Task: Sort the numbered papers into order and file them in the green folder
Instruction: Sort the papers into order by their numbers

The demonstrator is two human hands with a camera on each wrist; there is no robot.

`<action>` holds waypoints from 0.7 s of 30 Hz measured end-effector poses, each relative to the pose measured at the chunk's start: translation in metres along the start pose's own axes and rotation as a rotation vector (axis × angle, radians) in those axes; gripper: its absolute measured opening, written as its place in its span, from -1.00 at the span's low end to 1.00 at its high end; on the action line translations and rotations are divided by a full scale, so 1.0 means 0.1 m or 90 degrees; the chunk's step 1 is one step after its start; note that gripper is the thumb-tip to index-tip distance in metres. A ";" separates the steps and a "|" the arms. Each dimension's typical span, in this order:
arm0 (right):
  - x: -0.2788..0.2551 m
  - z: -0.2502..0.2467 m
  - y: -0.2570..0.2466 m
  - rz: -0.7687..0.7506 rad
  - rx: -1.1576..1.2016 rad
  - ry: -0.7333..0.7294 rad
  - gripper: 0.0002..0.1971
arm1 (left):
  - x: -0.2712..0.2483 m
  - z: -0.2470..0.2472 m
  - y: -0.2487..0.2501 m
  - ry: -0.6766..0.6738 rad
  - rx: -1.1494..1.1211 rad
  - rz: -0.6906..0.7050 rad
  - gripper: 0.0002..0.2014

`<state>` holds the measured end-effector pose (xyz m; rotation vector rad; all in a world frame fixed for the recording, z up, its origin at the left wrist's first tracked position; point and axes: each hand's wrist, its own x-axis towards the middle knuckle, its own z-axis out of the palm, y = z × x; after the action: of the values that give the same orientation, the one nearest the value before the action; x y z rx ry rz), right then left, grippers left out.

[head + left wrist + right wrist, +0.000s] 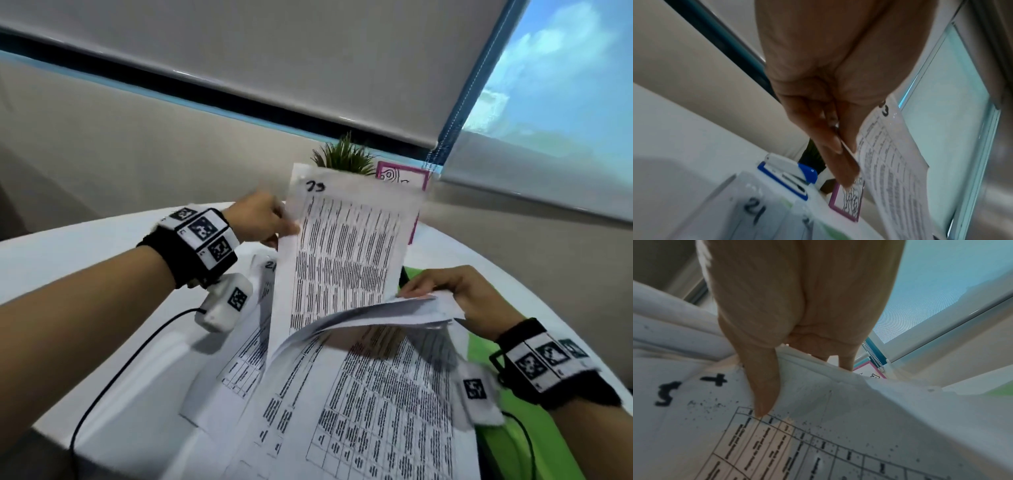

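My left hand (pixel 270 222) pinches the left edge of a printed sheet marked 23 (pixel 346 246) and holds it upright above the table; the same sheet (pixel 890 162) hangs beside my fingers (pixel 838 146) in the left wrist view. My right hand (pixel 455 291) grips a stack of numbered papers (pixel 394 308) at its far right edge, thumb (pixel 764 386) on top of the top sheet (pixel 818 426). Another sheet marked 21 (pixel 754 212) lies flat on the table. The green folder (pixel 496 425) lies under the papers at the right.
The round white table (pixel 85 267) carries more printed sheets (pixel 359 411) in front of me. A small potted plant (pixel 346 157) and a pink-framed card (pixel 404 178) stand at the far edge. A blue and white stapler (pixel 789 175) lies past sheet 21. A black cable (pixel 113 377) runs from my left wrist.
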<state>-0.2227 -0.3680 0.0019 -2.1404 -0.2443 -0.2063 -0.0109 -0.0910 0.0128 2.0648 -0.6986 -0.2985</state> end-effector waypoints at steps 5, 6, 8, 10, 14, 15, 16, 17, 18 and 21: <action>0.00 -0.02 0.05 0.006 -0.119 -0.007 -0.80 | -0.08 0.32 -0.13 -0.200 0.073 -0.022 -0.78; 0.01 -0.01 0.06 0.008 -0.119 -0.008 -0.75 | -0.10 0.39 -0.14 -0.226 0.090 -0.024 -0.76; 0.03 0.02 0.08 0.016 -0.119 -0.007 -0.74 | -0.11 0.49 -0.15 -0.239 0.107 -0.022 -0.71; 0.07 0.04 0.12 0.003 -0.132 -0.009 -0.83 | -0.11 0.55 -0.17 -0.233 0.112 -0.024 -0.70; 0.13 0.09 0.22 0.003 -0.203 0.015 -0.92 | -0.10 0.61 -0.19 -0.152 0.229 -0.037 -0.77; 0.14 0.10 0.25 0.004 -0.232 0.018 -0.88 | -0.10 0.62 -0.20 -0.071 0.260 -0.022 -0.73; 0.15 0.12 0.28 0.007 -0.248 0.020 -0.84 | -0.13 0.62 -0.19 0.019 0.260 0.009 -0.67; 0.16 0.12 0.30 0.008 -0.254 0.020 -0.80 | -0.15 0.62 -0.15 0.093 0.216 0.060 -0.63; 0.17 0.14 0.30 0.006 -0.258 0.019 -0.76 | -0.19 0.61 -0.11 0.123 0.143 0.118 -0.60; 0.17 0.15 0.32 0.010 -0.259 0.028 -0.81 | -0.30 0.54 0.04 -0.096 0.001 0.169 -0.50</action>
<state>-0.1976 -0.3706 -0.0280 -2.5354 -0.1705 -0.3152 -0.0621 -0.1127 -0.0156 1.9362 -1.0533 -0.3026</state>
